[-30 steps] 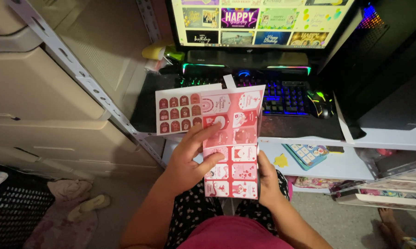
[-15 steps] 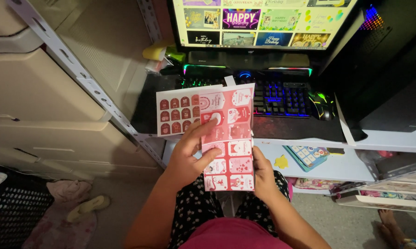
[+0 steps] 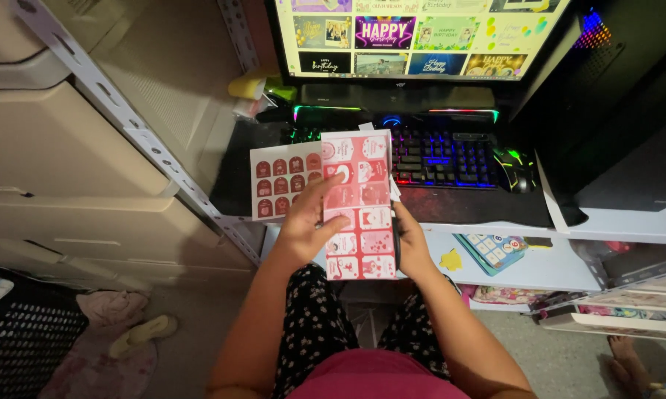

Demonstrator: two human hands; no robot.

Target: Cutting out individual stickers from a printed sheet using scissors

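Both forearms reached forward from the lap, elbows bent. The left hand (image 3: 303, 229) lay palm down, its fingers (image 3: 325, 193) spread and stretched forward, thumb angled inward. The right hand (image 3: 410, 240) sat just beside it, fingers curled under and mostly hidden, wrist straight.

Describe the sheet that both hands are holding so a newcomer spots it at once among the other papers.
Start at the backlit black keyboard below the monitor; just left of it, over the desk edge, the left hand and right hand hold a tall, narrow pink-and-red sticker sheet. Unlike the white sheet of dark red tags lying flat behind it, it is held upright, with two columns of pink squares.
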